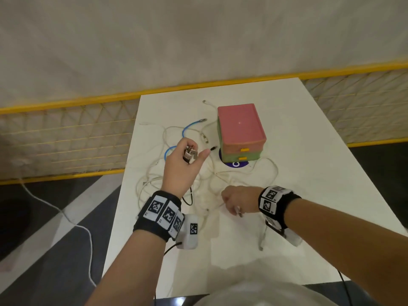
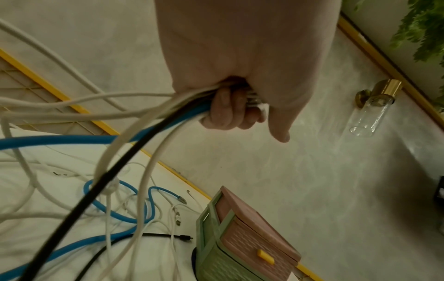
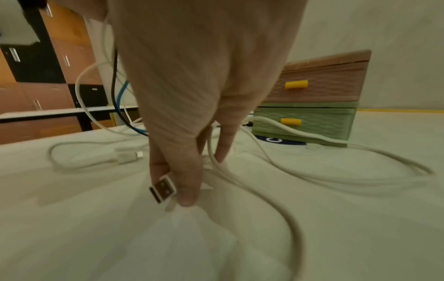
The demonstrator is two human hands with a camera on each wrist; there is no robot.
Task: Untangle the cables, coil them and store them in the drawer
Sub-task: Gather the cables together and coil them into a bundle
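Observation:
A tangle of white cables [image 1: 176, 180] with a blue cable [image 1: 187, 129] and a black cable [image 1: 213, 148] lies spread on the white table [image 1: 309, 173]. My left hand [image 1: 187, 153] is raised above the tangle and grips a bundle of plug ends [image 2: 254, 100], several cables [image 2: 134, 117] hanging from its fist. My right hand [image 1: 236, 202] is low on the table, pinching the USB plug [image 3: 163, 188] of a white cable [image 3: 240, 182]. The pink and green drawer box [image 1: 240, 133] stands behind, both drawers closed.
The table's left edge [image 1: 123, 195] runs close to my left arm. A yellow-framed mesh fence [image 1: 66, 133] and a white wall stand behind. A white cord [image 1: 72, 221] trails on the floor at left. A blue round sticker [image 1: 236, 164] lies under the box.

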